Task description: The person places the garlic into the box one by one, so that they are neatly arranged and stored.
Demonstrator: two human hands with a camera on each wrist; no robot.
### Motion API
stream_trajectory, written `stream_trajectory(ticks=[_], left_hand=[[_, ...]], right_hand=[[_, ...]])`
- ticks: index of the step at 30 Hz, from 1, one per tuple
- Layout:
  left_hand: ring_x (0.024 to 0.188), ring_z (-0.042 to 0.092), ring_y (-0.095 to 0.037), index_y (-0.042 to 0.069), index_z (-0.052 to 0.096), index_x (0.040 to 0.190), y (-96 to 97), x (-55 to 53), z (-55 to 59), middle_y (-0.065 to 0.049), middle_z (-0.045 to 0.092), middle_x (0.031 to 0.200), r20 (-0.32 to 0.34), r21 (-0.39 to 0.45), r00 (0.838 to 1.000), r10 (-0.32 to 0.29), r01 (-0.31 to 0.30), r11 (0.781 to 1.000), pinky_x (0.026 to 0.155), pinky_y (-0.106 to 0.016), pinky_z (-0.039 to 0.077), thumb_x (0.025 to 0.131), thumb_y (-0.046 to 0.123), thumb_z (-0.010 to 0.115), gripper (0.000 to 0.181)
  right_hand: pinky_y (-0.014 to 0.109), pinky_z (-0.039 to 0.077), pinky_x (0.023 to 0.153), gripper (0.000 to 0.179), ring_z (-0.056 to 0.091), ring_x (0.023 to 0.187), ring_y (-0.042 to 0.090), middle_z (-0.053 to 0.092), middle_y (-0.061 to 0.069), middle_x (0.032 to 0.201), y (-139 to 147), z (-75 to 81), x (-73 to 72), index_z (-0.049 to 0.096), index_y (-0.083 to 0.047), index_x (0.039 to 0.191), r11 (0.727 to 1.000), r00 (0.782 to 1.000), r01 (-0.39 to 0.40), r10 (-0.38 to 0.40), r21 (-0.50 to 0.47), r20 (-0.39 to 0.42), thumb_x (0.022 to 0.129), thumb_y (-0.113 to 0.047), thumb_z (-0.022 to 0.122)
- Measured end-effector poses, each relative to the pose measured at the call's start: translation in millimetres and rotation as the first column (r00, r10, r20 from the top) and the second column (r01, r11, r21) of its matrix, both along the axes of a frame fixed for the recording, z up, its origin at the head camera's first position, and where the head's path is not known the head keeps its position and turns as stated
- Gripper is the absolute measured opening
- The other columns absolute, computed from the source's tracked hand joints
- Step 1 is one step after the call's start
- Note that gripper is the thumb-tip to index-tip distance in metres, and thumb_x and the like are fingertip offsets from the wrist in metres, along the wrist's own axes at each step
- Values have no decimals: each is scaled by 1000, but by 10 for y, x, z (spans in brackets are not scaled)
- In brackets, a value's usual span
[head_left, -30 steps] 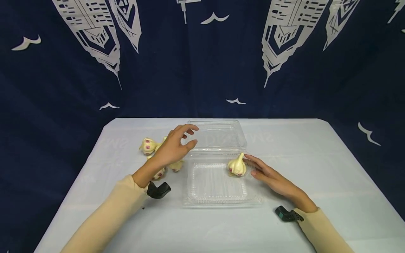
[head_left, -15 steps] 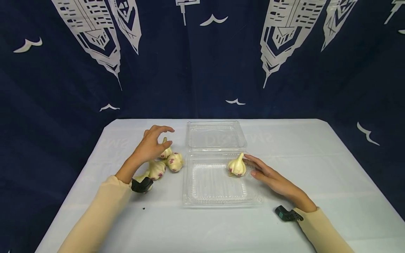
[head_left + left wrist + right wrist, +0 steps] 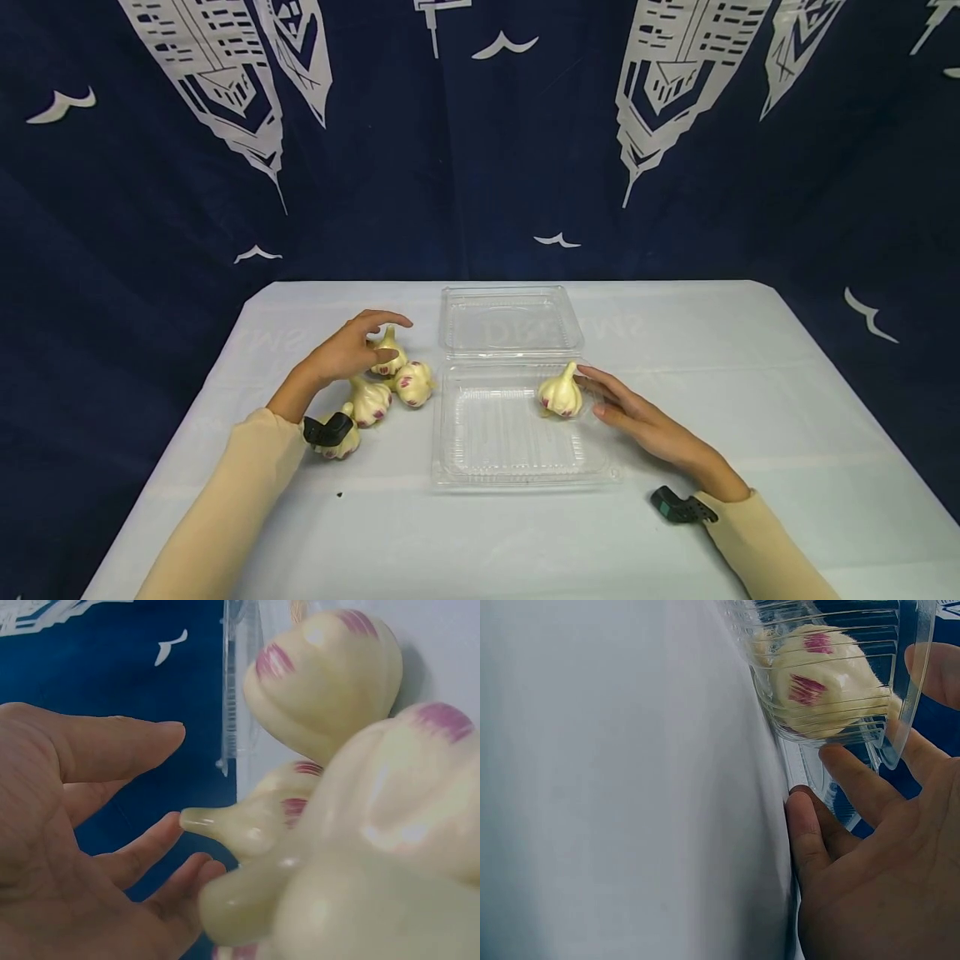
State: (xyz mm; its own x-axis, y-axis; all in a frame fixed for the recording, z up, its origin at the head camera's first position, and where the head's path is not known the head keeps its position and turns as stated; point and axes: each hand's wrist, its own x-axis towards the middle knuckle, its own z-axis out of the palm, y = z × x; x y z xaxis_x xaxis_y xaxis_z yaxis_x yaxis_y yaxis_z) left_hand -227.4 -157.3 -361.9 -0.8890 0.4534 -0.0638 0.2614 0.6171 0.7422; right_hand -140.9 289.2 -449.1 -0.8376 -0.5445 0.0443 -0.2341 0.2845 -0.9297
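My left hand [image 3: 343, 354] hovers at the far garlic bulb [image 3: 388, 360] of a loose group, thumb and fingers spread around its upright stem. In the left wrist view, that bulb's stem [image 3: 206, 821] lies close to a fingertip, and the thumb stands apart. Other garlic bulbs with purple marks lie nearby: one nearer the container [image 3: 414, 383], one in front [image 3: 371, 404], and one under the wrist camera [image 3: 341, 446]. My right hand [image 3: 648, 425] rests with extended fingers against the right wall of a clear plastic container [image 3: 510, 479]. Inside it stands one garlic bulb [image 3: 561, 396].
The container's clear lid [image 3: 510, 321] is folded open toward the back. A white cloth covers the table [image 3: 525, 550], with a tiny dark speck [image 3: 339, 495] near the front left. A dark blue curtain [image 3: 480, 167] with white prints hangs behind.
My left hand has moved left and toward me, from over the container's left edge to the loose garlic bulbs, then lowered around the far one. The right hand stays in place.
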Motion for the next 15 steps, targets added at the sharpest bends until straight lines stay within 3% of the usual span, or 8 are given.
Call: stream_trajectory(ticks=[5,8,11,13,15], left_hand=[[139,35,-51,9,54,139,-15,-52,-56,-22,33,156,69,-10,998,-3,4,1000,111,-65,32,94,2,64,47],[128,49,-45,7,53,140,-16,-73,-88,-23,45,147,100,-22,995,4,-1,1000,105,-56,42,94,1,63,48],[101,56,-34,3,53,140,-17,-80,-114,-24,55,130,93,-54,995,-20,25,998,91,-45,47,93,-1,63,48],[98,54,-31,2,53,139,-15,-80,-128,-25,56,126,78,-84,996,-41,48,995,91,-45,46,93,-1,64,48],[107,52,-33,1,53,139,-10,-77,-139,-26,53,134,49,-124,997,-60,66,990,99,-50,43,93,1,64,47]], right_hand=[[8,29,107,58,29,144,-3,28,14,163,0,-11,-4,19,-23,161,1000,1000,-3,3,3,-10,109,-14,41],[8,29,107,58,29,144,-5,27,15,163,-3,-16,-4,19,-22,161,1000,1000,-4,4,7,-19,109,-14,42],[8,29,107,58,28,144,-5,27,16,163,-10,-12,-2,19,-21,161,1000,1000,-5,5,10,-26,108,-13,42],[8,29,107,58,28,144,-5,27,16,163,-12,-6,2,19,-22,161,1000,1000,-4,4,7,-21,108,-14,42],[8,29,107,58,28,144,-5,27,15,163,-14,2,4,19,-22,161,1000,1000,-3,3,5,-16,109,-14,42]])
